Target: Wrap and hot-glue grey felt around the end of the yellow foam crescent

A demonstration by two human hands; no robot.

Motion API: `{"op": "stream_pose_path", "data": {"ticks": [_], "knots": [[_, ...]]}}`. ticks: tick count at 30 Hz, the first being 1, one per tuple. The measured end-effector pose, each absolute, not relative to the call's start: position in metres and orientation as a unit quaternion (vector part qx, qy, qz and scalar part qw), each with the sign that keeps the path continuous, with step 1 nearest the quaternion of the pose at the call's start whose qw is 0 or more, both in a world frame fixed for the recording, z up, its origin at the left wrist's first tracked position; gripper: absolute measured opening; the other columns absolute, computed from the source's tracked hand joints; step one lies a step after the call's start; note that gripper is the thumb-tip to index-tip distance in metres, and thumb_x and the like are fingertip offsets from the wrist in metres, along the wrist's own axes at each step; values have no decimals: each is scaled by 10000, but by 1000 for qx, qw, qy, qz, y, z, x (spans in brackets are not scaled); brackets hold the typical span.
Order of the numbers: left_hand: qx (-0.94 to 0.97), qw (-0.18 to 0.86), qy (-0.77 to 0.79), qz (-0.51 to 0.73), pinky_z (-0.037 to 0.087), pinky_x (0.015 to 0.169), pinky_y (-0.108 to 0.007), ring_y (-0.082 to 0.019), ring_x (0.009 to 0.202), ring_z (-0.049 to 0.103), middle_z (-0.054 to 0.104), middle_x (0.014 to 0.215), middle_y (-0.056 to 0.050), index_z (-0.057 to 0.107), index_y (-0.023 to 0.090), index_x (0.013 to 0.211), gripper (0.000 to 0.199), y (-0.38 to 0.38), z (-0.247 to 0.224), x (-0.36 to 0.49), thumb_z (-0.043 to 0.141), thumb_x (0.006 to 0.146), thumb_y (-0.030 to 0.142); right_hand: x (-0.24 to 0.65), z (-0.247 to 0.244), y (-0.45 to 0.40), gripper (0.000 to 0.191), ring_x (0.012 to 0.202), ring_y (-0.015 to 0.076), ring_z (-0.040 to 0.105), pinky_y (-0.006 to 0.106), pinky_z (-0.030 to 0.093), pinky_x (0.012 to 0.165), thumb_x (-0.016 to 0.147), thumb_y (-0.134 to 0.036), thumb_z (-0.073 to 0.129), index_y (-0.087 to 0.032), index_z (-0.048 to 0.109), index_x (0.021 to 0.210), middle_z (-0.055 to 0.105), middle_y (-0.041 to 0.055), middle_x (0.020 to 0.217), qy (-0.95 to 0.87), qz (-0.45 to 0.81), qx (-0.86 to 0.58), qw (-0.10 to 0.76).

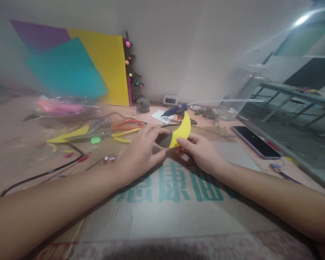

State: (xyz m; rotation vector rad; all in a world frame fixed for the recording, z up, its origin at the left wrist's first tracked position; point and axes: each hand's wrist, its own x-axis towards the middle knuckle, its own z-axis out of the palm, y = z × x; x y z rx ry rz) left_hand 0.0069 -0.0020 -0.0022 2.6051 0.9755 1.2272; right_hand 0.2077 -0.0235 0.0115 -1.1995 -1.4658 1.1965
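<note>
A bright yellow crescent-shaped piece (184, 128), like thin foam or card, is raised a little above the work surface in front of me. My right hand (202, 150) pinches its lower edge between thumb and fingers. At the crescent's left side is a dark grey-brown piece (164, 141), which my left hand (141, 148) grips with thumb below and fingers above. The two pieces meet or overlap; whether they are joined I cannot tell. Under both hands lies a pale sheet (162, 220) with large green printed characters.
Orange-handled scissors (128, 125) and yellow handles lie left of my hands. Behind the crescent is a blue glue gun (176, 109) by a white card. A phone (256, 142) lies right. Coloured sheets (70, 68) lean on the wall, and a clear bottle (231, 103) stands back right.
</note>
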Motion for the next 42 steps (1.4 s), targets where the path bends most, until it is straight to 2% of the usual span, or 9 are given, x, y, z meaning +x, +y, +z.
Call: {"op": "stream_pose_path", "data": {"ticks": [4, 7, 14, 19, 21, 27, 30, 35, 42], "knots": [[861, 48, 327, 387, 469, 917, -353, -211, 1085, 548, 588, 1149, -79, 545, 182, 1186, 362, -4, -3, 7, 664, 845, 204, 205, 16, -25, 270, 434, 64, 436, 191, 304, 374, 751, -413, 723, -176, 609, 808, 560, -51, 591, -590, 484, -516, 390], [868, 32, 310, 387, 466, 920, -342, -202, 1077, 554, 594, 1147, -73, 550, 186, 1194, 338, -6, -2, 6, 647, 876, 244, 204, 17, -26, 242, 446, 73, 466, 194, 323, 378, 750, -384, 715, -161, 621, 767, 573, -30, 592, -603, 476, -528, 362], [875, 12, 297, 382, 471, 893, -330, -201, 1046, 565, 595, 1132, -69, 553, 192, 1191, 347, -8, -2, 6, 660, 875, 286, 205, 12, -24, 313, 401, 60, 420, 197, 297, 363, 784, -456, 678, -169, 589, 697, 524, -41, 546, -580, 477, -535, 388], [873, 28, 297, 385, 454, 923, -345, -208, 1075, 556, 597, 1160, -71, 541, 185, 1208, 404, -9, 0, 5, 685, 855, 320, 205, 13, -26, 313, 411, 52, 399, 191, 293, 372, 782, -443, 682, -165, 580, 681, 505, -46, 537, -582, 473, -531, 393], [869, 44, 298, 392, 450, 932, -351, -209, 1081, 556, 601, 1157, -74, 545, 179, 1199, 371, -9, 1, 5, 659, 875, 319, 206, 13, -26, 319, 418, 50, 398, 185, 297, 372, 791, -448, 675, -160, 587, 685, 512, -42, 546, -595, 466, -531, 384], [841, 123, 330, 411, 483, 813, -307, -171, 926, 603, 637, 1008, -42, 585, 182, 1067, 150, -7, 2, 6, 561, 927, 232, 205, 13, -26, 368, 421, 62, 427, 186, 326, 352, 797, -515, 655, -155, 600, 743, 538, -25, 581, -610, 463, -533, 361], [834, 161, 331, 411, 482, 765, -278, -146, 852, 609, 657, 949, -16, 596, 188, 1045, 129, -7, 2, 7, 568, 922, 211, 206, 11, -24, 385, 411, 56, 412, 182, 307, 340, 798, -546, 646, -165, 590, 787, 542, -32, 593, -596, 465, -519, 398], [832, 188, 325, 408, 479, 760, -267, -140, 861, 609, 665, 958, -15, 602, 186, 1055, 145, -7, 2, 8, 583, 913, 201, 209, 8, -21, 369, 415, 50, 404, 176, 280, 346, 774, -477, 700, -163, 653, 964, 567, -39, 617, -576, 496, -492, 424], [844, 203, 304, 393, 487, 811, -280, -151, 926, 622, 677, 1015, -22, 604, 200, 1073, 155, -9, 0, 6, 572, 921, 212, 206, 13, -27, 313, 358, 53, 355, 186, 268, 337, 780, -468, 707, -167, 623, 775, 457, -76, 469, -553, 541, -493, 398]]}}
